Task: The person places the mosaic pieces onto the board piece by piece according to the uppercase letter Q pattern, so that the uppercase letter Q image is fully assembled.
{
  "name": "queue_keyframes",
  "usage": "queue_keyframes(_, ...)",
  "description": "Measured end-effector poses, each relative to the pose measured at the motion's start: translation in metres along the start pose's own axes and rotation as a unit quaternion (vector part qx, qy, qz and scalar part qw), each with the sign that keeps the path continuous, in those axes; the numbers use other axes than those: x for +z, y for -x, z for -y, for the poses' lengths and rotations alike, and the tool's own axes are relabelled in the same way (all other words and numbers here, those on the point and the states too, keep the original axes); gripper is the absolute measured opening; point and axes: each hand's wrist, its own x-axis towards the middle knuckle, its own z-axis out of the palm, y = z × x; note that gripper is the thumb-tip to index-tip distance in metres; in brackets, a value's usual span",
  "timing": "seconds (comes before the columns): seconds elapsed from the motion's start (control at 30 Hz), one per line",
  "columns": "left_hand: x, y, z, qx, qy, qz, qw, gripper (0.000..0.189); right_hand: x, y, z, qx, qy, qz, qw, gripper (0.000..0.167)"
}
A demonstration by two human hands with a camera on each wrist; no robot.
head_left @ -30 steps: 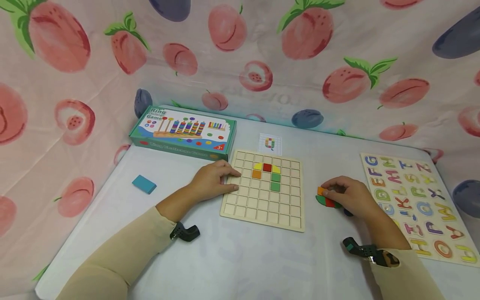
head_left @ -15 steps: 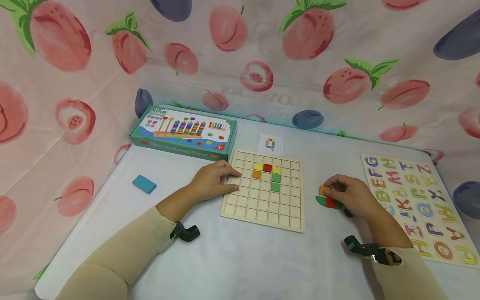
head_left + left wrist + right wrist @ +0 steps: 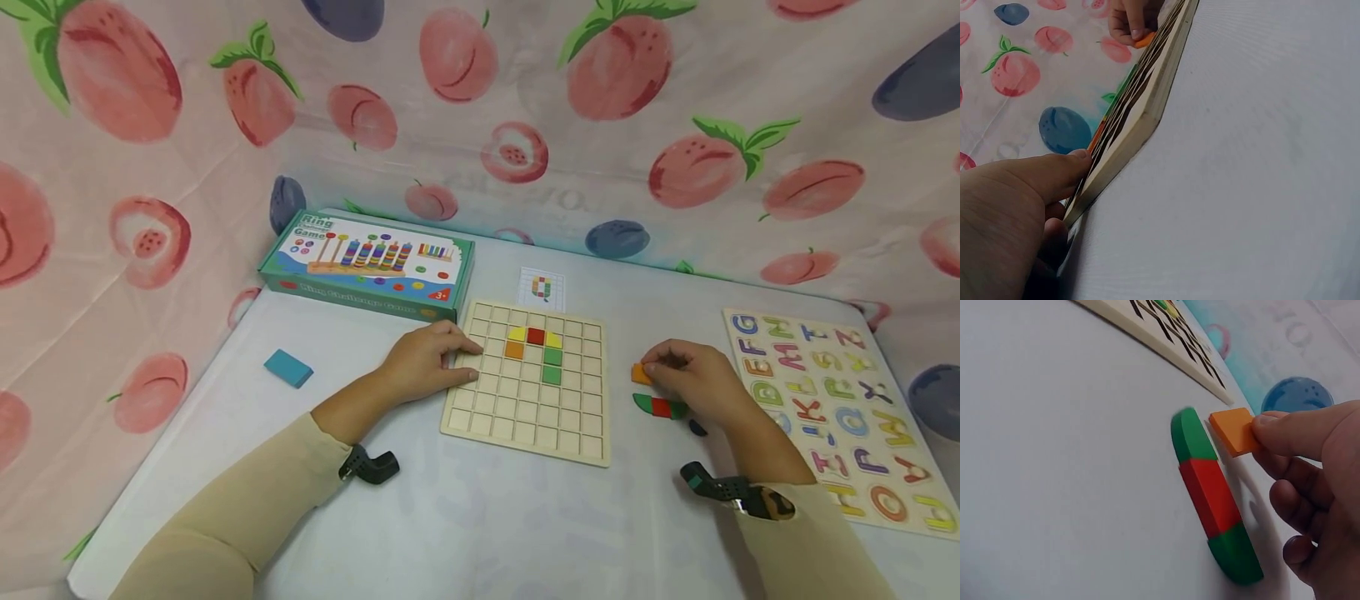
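Observation:
My right hand (image 3: pixel 693 379) pinches an orange square tile (image 3: pixel 1230 430) between thumb and fingers, just over the table right of the board. Beside it lie two green rounded-corner tiles (image 3: pixel 1192 434) with a red square tile (image 3: pixel 1212 495) between them, in a row. My left hand (image 3: pixel 423 364) rests on the left edge of the wooden grid board (image 3: pixel 491 421), thumb and fingertips on its border cells. Set in the board are a red tile (image 3: pixel 536 336) between two yellow corner tiles (image 3: pixel 553 340), an orange tile (image 3: pixel 513 349) and two green square tiles (image 3: pixel 552 366).
A pattern card (image 3: pixel 542 287) lies behind the board. At the back left is a Ring Challenge Game box (image 3: pixel 367 262), with a blue block (image 3: pixel 288 367) in front of it. A wooden alphabet board (image 3: pixel 840 417) lies at the right. A fruit-print cloth hangs behind.
My right hand has shifted slightly back and left with the orange tile, parting it from the green and red row. The left hand stays in place.

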Motion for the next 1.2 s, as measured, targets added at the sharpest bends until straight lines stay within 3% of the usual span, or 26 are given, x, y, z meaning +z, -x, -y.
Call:
queue_keyframes(0.2,-0.001,0.000,0.000,-0.001,0.001,0.001,1.0000,0.035,0.007,-0.007,0.016,-0.028,-0.021,-0.032,0.9989,0.017)
queue_keyframes(0.5,-0.001,0.001,0.000,-0.002,0.001,0.002,1.0000,0.035,0.024,-0.020,0.040,-0.041,-0.049,-0.033,0.9974,0.015)
queue_keyframes(0.87,-0.001,0.001,0.000,0.001,0.002,-0.002,1.0000,0.035,0.055,-0.034,0.079,-0.047,-0.121,-0.006,0.9915,0.009)
queue_keyframes(1.2,-0.001,0.000,0.001,0.004,0.000,0.002,1.0000,0.036,0.085,-0.037,0.107,-0.081,-0.133,0.003,0.9878,0.006)
